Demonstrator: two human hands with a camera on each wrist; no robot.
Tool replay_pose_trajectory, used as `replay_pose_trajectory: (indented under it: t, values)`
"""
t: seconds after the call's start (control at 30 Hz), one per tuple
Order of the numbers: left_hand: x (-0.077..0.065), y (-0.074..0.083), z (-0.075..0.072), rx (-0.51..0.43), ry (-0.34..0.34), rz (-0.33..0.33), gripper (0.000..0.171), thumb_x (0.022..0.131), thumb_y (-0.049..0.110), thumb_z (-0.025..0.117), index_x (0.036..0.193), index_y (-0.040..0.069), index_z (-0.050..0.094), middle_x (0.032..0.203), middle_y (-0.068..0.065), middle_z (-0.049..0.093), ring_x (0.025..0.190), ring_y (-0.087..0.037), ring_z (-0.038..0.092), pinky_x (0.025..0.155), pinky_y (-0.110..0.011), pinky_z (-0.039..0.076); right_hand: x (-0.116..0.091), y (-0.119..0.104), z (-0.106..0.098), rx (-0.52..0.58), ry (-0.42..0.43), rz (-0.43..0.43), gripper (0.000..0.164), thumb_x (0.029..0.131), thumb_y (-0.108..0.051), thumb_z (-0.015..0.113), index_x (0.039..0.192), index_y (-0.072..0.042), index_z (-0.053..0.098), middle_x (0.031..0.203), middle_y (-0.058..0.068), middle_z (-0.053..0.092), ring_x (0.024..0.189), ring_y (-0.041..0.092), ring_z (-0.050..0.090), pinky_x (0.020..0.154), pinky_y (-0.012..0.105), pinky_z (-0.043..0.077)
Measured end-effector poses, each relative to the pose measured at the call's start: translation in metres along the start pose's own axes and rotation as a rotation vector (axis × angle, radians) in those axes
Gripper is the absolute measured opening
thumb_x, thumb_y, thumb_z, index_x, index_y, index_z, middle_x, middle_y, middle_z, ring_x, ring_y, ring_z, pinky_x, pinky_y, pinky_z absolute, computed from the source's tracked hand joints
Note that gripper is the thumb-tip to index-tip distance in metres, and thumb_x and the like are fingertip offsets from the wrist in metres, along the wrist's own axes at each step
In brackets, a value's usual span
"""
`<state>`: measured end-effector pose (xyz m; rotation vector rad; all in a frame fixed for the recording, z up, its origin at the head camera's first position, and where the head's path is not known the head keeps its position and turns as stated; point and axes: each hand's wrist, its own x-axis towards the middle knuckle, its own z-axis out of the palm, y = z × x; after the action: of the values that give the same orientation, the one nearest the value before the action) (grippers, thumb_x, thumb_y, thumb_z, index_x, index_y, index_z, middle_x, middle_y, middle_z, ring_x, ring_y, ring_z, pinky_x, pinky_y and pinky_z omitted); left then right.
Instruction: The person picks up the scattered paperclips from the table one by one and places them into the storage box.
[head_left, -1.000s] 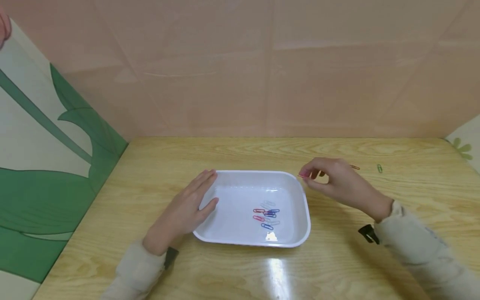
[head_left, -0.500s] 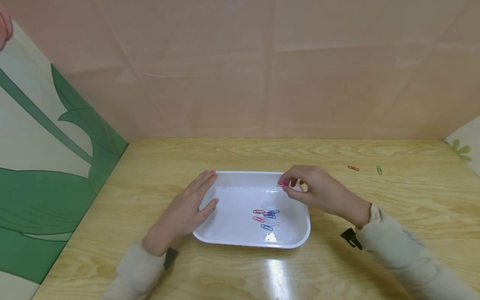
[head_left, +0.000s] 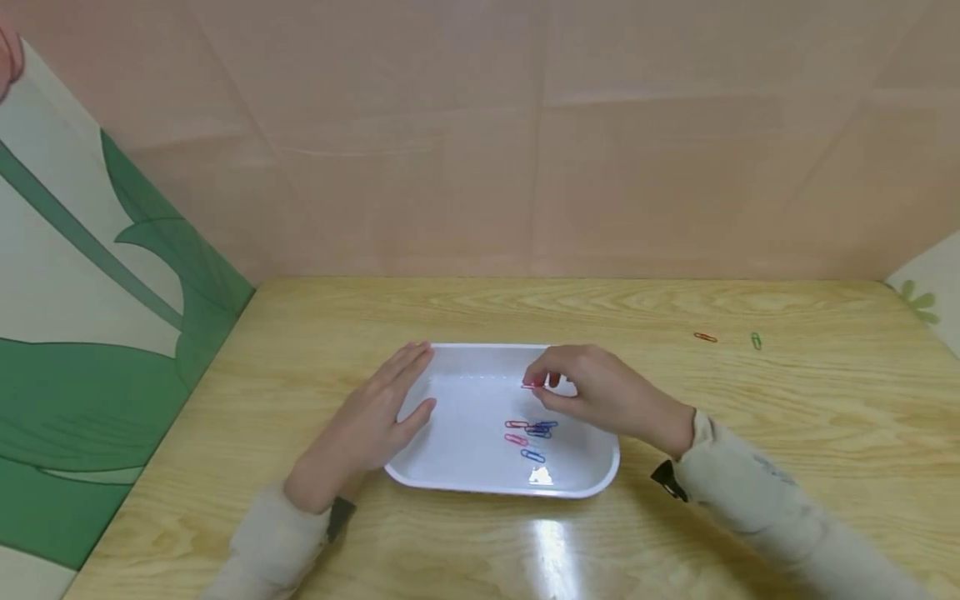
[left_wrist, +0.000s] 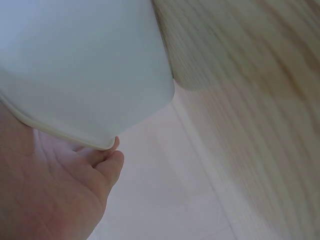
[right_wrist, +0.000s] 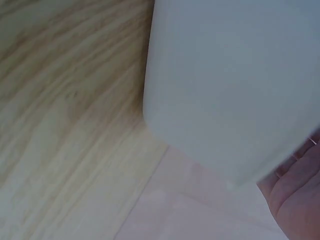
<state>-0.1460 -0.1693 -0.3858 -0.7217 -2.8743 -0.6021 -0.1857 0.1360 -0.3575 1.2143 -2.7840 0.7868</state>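
Over the back right part of a white tray point(head_left: 457, 446), my right hand point(head_left: 603, 396) pinches a pink-red paper clip point(head_left: 528, 387) between thumb and index finger. My left hand point(head_left: 367, 421) rests along the tray's left rim, its fingers straight. In the left wrist view, that palm point(left_wrist: 60, 185) lies against the tray's edge. The right wrist view has the tray's outer wall point(right_wrist: 225, 85) blocking most of the right hand point(right_wrist: 300, 200). On the tray floor lie a red paper clip point(head_left: 516, 424), a pink paper clip point(head_left: 516, 439), a blue paper clip point(head_left: 532, 456) and a small blue cluster point(head_left: 542, 429).
An orange-red paper clip point(head_left: 705, 337) and a green paper clip point(head_left: 756, 341) lie on the wooden table point(head_left: 225, 467), behind and right of the tray. A pinkish wall point(head_left: 480, 167) borders the table's back edge. A leaf-patterned panel point(head_left: 67, 408) stands at left.
My right hand has carried the pink-red paper clip left, from beside the tray's right rim to over its inside. The left hand and tray have stayed in place.
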Motion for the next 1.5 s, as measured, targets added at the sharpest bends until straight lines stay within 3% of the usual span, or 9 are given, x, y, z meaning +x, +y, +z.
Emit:
replay_pose_trajectory:
  t: [0.43,0.73,1.17,1.5]
  values:
    - [0.001,0.000,0.000,-0.001,0.011,0.004,0.064,0.099,0.030,0.059,0.151,0.002,0.038,0.159,-0.015,0.037,0.149,-0.035,0.032,0.121,-0.052,0.031,0.013,0.000,0.016,-0.023,-0.036,-0.028,0.009,0.089,-0.012,0.071,0.098,-0.013,0.074,0.091,-0.007,0.070,0.082,0.005,0.061,0.072,0.022,0.055]
    - [0.000,0.001,0.000,-0.002,0.011,0.003,0.064,0.099,0.031,0.058,0.151,0.002,0.038,0.159,-0.015,0.037,0.149,-0.034,0.032,0.121,-0.052,0.031,0.016,0.002,0.026,-0.102,-0.010,-0.080,0.009,0.085,-0.012,0.073,0.093,-0.016,0.074,0.087,-0.010,0.070,0.077,0.008,0.063,0.075,0.026,0.054]
    - [0.000,0.000,-0.001,-0.011,0.004,-0.002,0.064,0.100,0.031,0.057,0.153,0.004,0.035,0.160,-0.013,0.036,0.150,-0.032,0.030,0.121,-0.051,0.030,0.018,-0.002,0.033,-0.148,-0.076,-0.021,0.009,0.086,-0.019,0.077,0.094,-0.017,0.076,0.082,-0.012,0.070,0.071,-0.001,0.056,0.071,0.022,0.049]
    - [0.001,0.000,-0.001,-0.013,0.003,0.000,0.064,0.099,0.031,0.057,0.153,0.003,0.036,0.160,-0.013,0.035,0.150,-0.032,0.030,0.122,-0.050,0.029,0.017,0.001,0.036,-0.152,-0.091,-0.055,0.005,0.085,-0.017,0.077,0.090,-0.016,0.076,0.082,-0.010,0.070,0.073,0.001,0.060,0.070,0.023,0.053]
